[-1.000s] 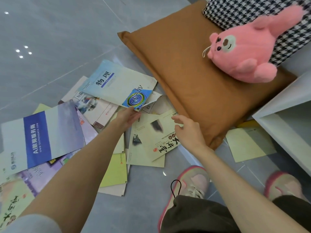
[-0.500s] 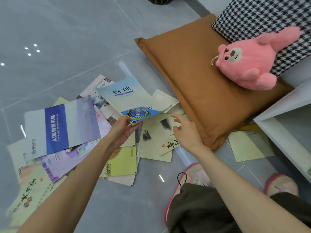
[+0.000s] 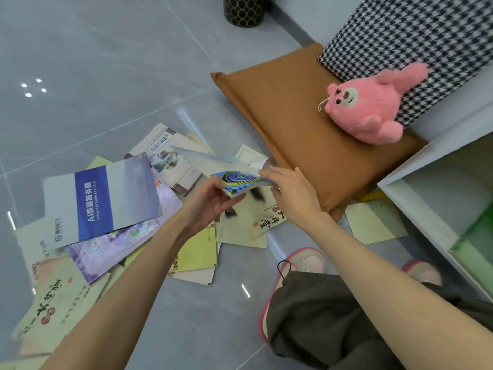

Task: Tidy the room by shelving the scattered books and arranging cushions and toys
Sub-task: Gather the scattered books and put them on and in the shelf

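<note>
1. Blue is the main colour of the thin paperback book with the blue-and-yellow spiral picture (image 3: 237, 179); I am holding it lifted and tilted above the scattered pile of books (image 3: 197, 252) on the grey tiled floor (image 3: 106, 62).
2. My left hand (image 3: 210, 201) is pinching the near corner of this book between the thumb and the curled fingers.
3. My right hand (image 3: 290, 190) is lying on the book's right edge with rather straight fingers; it is only touching the book, not closing around it.
4. One big white-and-blue brochure (image 3: 101, 201) is lying on top of the pile at my left.
5. One flat brown fabric cushion (image 3: 293, 116) is lying on the floor just beside the pile.
6. One pink plush toy (image 3: 365, 108) is sitting on the brown cushion and leaning against a black-and-white houndstooth cushion (image 3: 400, 41).
7. One white open shelf unit (image 3: 426, 182) is standing at my right, next to the brown cushion.
</note>
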Action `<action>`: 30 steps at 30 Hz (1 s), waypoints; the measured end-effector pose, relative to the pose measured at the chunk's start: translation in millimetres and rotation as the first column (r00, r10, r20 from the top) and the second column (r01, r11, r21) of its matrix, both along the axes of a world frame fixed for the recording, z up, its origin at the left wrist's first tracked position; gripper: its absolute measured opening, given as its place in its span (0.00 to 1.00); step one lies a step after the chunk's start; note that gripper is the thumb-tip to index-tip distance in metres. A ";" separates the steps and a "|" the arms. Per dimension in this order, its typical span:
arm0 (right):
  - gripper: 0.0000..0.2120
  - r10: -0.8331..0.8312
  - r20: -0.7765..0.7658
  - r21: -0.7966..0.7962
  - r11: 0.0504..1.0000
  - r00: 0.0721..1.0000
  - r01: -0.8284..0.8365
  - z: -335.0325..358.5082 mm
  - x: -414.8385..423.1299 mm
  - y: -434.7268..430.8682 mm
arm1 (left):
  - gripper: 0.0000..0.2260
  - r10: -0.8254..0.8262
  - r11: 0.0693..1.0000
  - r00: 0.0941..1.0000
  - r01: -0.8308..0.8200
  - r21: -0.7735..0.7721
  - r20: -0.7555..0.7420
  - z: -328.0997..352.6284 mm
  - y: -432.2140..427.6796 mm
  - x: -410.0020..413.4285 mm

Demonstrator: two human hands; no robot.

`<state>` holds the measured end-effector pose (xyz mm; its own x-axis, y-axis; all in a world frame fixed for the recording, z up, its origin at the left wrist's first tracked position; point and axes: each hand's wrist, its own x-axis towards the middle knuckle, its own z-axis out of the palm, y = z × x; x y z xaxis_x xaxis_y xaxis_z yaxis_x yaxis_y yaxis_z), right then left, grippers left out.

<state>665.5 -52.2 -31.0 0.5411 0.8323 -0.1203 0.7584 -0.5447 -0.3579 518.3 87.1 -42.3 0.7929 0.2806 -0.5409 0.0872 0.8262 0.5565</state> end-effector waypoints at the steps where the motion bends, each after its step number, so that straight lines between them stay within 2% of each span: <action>1: 0.24 -0.026 -0.018 0.002 1.000 1.000 0.026 6.1 1.7 -4.2 | 0.29 -0.027 1.000 1.000 0.027 0.009 0.015 5.7 -0.7 3.2; 4: 0.23 -0.125 -0.038 -0.013 0.992 0.991 0.124 21.9 6.0 -19.2 | 0.30 -0.125 0.992 0.989 0.122 0.039 0.075 22.7 -4.5 12.7; 5: 0.22 -0.149 -0.028 0.013 0.989 0.988 0.149 29.1 8.3 -26.5 | 0.26 -0.161 0.986 0.982 0.157 0.051 0.097 30.8 -8.2 18.1; 7: 0.20 -0.184 -0.049 0.117 0.975 0.982 0.189 43.4 13.3 -36.9 | 0.07 -0.206 0.973 0.975 0.196 0.120 0.081 42.8 -13.1 27.0; 10: 0.15 -0.218 -0.034 0.217 0.951 0.975 0.220 69.1 23.0 -58.0 | 0.14 -0.181 0.943 0.983 0.182 0.280 -0.032 47.3 -15.5 42.8; 12: 0.10 -0.230 0.017 0.227 0.949 0.973 0.220 82.0 29.7 -78.7 | 0.12 -0.139 0.937 0.987 0.156 0.311 -0.076 43.9 -18.9 53.6; 14: 0.03 -0.249 0.063 0.215 0.949 0.966 0.230 90.1 35.0 -103.7 | 0.09 -0.127 0.951 0.988 0.148 0.273 -0.091 34.6 -23.9 65.4; 17: 0.03 -0.289 0.152 0.148 0.952 0.945 0.267 99.1 37.2 -139.4 | 0.08 -0.213 0.960 0.975 0.220 0.173 -0.059 27.9 -45.6 82.0; 19: 0.05 -0.337 0.182 0.111 0.941 0.924 0.321 106.4 38.4 -164.2 | 0.08 -0.304 0.936 0.952 0.307 0.170 -0.041 26.8 -66.7 96.6; 21: 0.09 -0.364 0.183 0.090 0.931 0.913 0.353 112.0 37.9 -184.7 | 0.13 -0.381 0.900 0.923 0.384 0.205 -0.054 27.2 -84.7 109.7; 25: 0.09 -0.460 0.197 0.092 0.888 0.866 0.450 126.8 34.9 -233.7 | 0.08 -0.529 0.793 0.844 0.529 0.303 -0.091 46.1 -131.4 137.8; 30: 0.07 -0.590 0.158 0.199 0.805 0.792 0.559 153.0 37.7 -284.4 | 0.11 -0.651 0.647 0.752 0.620 0.444 -0.101 68.3 -174.1 170.1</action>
